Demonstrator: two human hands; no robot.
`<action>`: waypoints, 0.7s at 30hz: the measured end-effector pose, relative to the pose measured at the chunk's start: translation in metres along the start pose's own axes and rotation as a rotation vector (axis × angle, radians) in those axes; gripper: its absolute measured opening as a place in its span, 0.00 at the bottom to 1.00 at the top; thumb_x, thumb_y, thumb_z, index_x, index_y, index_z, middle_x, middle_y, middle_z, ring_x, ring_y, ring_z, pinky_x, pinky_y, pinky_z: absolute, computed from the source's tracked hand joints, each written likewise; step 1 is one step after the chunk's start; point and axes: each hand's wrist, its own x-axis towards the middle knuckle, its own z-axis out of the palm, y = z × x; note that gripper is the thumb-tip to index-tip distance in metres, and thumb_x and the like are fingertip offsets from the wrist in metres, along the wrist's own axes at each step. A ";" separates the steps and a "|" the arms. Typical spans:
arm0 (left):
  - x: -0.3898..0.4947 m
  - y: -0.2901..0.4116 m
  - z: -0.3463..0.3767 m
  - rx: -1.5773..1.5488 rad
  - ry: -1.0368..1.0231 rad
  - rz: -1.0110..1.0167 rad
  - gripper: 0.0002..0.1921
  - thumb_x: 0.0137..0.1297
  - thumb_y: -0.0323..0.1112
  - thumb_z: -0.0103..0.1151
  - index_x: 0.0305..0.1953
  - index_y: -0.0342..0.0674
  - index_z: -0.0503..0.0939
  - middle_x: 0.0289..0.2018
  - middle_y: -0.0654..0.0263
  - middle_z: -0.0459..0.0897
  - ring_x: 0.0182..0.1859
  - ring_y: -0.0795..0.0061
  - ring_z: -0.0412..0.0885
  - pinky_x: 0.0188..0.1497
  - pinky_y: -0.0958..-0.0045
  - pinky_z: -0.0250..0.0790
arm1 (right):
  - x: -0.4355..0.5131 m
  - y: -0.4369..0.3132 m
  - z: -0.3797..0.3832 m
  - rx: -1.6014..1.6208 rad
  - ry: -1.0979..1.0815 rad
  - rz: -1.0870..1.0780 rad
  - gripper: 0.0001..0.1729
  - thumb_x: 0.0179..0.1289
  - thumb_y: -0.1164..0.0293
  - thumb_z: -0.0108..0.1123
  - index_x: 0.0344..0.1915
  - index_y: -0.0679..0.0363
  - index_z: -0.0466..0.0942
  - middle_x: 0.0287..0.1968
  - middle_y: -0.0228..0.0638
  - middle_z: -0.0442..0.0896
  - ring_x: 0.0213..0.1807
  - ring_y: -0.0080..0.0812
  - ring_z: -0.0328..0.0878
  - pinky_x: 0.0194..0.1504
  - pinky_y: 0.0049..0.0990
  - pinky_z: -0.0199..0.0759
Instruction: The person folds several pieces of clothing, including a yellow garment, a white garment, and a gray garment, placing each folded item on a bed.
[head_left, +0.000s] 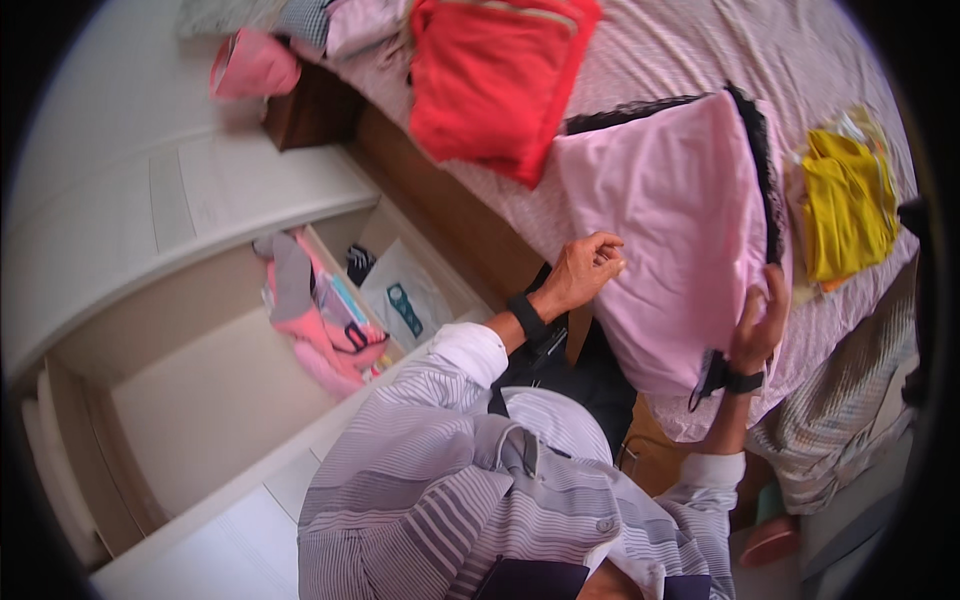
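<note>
A pink cloth garment (660, 202) with black lace trim (761, 150) along its top and right edges lies spread on the bed before me. My left hand (589, 268) is over its left edge, fingers loosely curled and nothing visible in them. At the lower right edge, by the lace, my right hand (761, 319) rests with thumb and fingers apart; whether cloth is pinched between them cannot be told. Each wrist wears a black band. A folded red garment (495, 82) lies beyond the pink one, and folded yellow clothing (847, 202) sits to its right.
An open drawer (217, 390) on the left holds pink and grey clothing (300, 307). A smaller compartment beside it contains a white plastic bag (405, 292). A pink fabric item (255, 66) is at the upper left. A woven blanket (832, 412) hangs at the right.
</note>
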 end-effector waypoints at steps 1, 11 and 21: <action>-0.008 -0.013 -0.014 0.005 0.030 0.015 0.19 0.68 0.30 0.65 0.56 0.28 0.77 0.40 0.62 0.84 0.39 0.78 0.85 0.42 0.76 0.79 | -0.030 -0.020 0.016 0.135 -0.100 0.139 0.21 0.68 0.81 0.60 0.60 0.66 0.74 0.54 0.44 0.82 0.55 0.37 0.81 0.55 0.30 0.76; -0.074 -0.113 -0.156 -0.218 0.334 0.009 0.19 0.70 0.33 0.64 0.56 0.29 0.76 0.39 0.62 0.85 0.38 0.78 0.84 0.39 0.76 0.77 | -0.145 -0.124 0.118 0.211 -0.943 0.280 0.15 0.67 0.75 0.62 0.53 0.66 0.79 0.42 0.43 0.87 0.45 0.33 0.86 0.47 0.29 0.77; -0.163 -0.226 -0.334 -0.471 0.707 -0.013 0.19 0.70 0.37 0.64 0.56 0.32 0.76 0.41 0.59 0.85 0.39 0.73 0.86 0.38 0.75 0.78 | -0.097 -0.163 0.219 -0.003 -0.973 0.305 0.20 0.69 0.65 0.60 0.55 0.67 0.78 0.42 0.43 0.86 0.39 0.30 0.86 0.39 0.27 0.79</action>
